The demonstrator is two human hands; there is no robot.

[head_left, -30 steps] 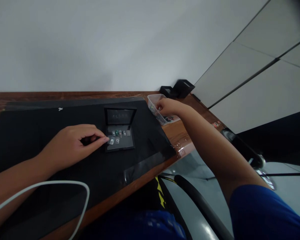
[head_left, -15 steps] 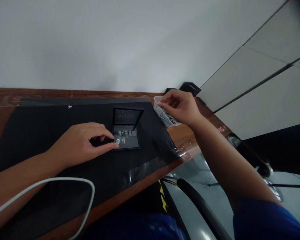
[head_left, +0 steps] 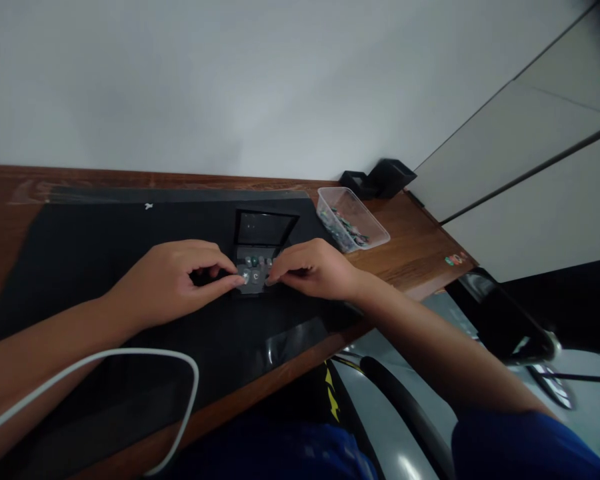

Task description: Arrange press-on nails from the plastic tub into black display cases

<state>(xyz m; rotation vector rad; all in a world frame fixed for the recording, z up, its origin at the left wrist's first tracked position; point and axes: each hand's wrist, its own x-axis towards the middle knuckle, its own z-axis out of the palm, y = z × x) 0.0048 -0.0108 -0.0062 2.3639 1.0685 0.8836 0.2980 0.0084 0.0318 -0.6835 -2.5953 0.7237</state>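
A small black case stands on the black mat with its lid raised. Inside it lie a row of small silvery and green pieces and a clear shiny piece. My left hand grips the case's left edge between thumb and forefinger, beside another bright piece. From the right, my right hand reaches over the case's tray, its thumb and fingers pinched together low over the right side. Whatever sits in that pinch is hidden by the fingertips.
A clear plastic tub with small green and pink pieces stands at the back right. Black holders sit behind it by the wall. A white cable loops across the front left. A small white scrap lies on the mat.
My right hand has moved left from over the clear tub to the right side of the case. My left hand stays at the case's left edge. The view has shifted slightly.
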